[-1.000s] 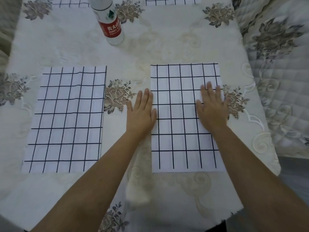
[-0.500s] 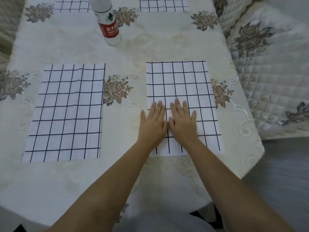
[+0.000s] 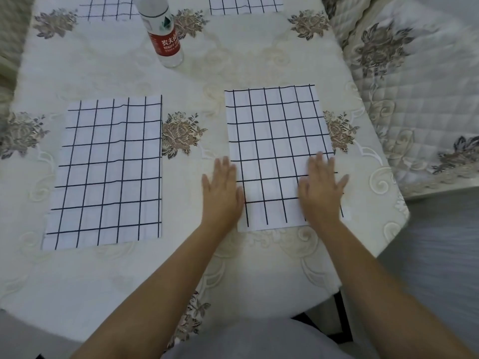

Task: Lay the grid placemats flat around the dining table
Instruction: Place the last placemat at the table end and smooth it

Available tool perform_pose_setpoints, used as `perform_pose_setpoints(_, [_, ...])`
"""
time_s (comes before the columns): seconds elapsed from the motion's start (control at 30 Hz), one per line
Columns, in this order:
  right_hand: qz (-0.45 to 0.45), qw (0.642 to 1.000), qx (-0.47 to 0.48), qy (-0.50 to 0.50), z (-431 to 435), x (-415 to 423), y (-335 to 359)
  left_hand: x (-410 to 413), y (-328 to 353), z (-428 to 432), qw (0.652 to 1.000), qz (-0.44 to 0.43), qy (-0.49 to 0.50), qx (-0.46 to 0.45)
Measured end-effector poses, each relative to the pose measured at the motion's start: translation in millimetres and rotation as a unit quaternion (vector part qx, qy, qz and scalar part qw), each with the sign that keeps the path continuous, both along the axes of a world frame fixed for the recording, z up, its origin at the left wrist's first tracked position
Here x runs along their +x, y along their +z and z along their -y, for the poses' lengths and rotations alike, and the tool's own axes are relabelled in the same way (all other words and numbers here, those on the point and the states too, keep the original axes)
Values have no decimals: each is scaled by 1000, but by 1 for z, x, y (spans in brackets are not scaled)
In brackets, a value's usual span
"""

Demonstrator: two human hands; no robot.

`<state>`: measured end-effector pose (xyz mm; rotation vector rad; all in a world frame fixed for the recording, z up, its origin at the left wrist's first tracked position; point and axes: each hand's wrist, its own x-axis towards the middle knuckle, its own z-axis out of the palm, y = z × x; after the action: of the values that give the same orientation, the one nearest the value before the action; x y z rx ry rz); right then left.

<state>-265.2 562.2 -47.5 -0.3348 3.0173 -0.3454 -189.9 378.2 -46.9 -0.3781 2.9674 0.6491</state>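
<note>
A white placemat with a black grid (image 3: 274, 141) lies flat on the near right of the table. My left hand (image 3: 223, 190) presses flat on its lower left edge, partly on the tablecloth. My right hand (image 3: 321, 190) presses flat on its lower right part, fingers spread. A second grid placemat (image 3: 108, 172) lies flat at the near left, with slight creases. Two more grid placemats (image 3: 108, 9) (image 3: 246, 5) lie at the far side, cut off by the frame's top edge.
A clear water bottle with a red label (image 3: 164, 35) stands at the far middle. The table wears a cream tablecloth with floral embroidery (image 3: 181, 136). A quilted floral chair cover (image 3: 414, 99) is at the right, grey floor (image 3: 440, 242) below it.
My two hands were together at the middle of the near right placemat's lower part. They have slid apart, the left to its left edge and the right to its right side.
</note>
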Motion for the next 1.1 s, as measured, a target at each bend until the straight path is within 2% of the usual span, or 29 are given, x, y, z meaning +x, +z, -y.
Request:
perform_pose_setpoints(0.07, [-5, 998, 13, 57, 28, 18, 0, -2, 2, -19, 998, -11, -50, -20])
perform_pose_setpoints(0.2, [15, 991, 6, 130, 37, 42, -11, 8, -6, -31, 996, 34, -80, -38])
perform_pose_setpoints(0.47, [18, 998, 46, 35, -39, 24, -17, 24, -15, -3, 995, 16, -74, -63])
perform_pose_setpoints(0.7, [51, 999, 1, 0, -51, 32, -14, 32, -11, 4, 993, 60, -85, -57])
perform_pose_setpoints(1.1, [70, 997, 10, 24, -90, 53, -11, 53, -11, 13, 986, 85, -103, -96])
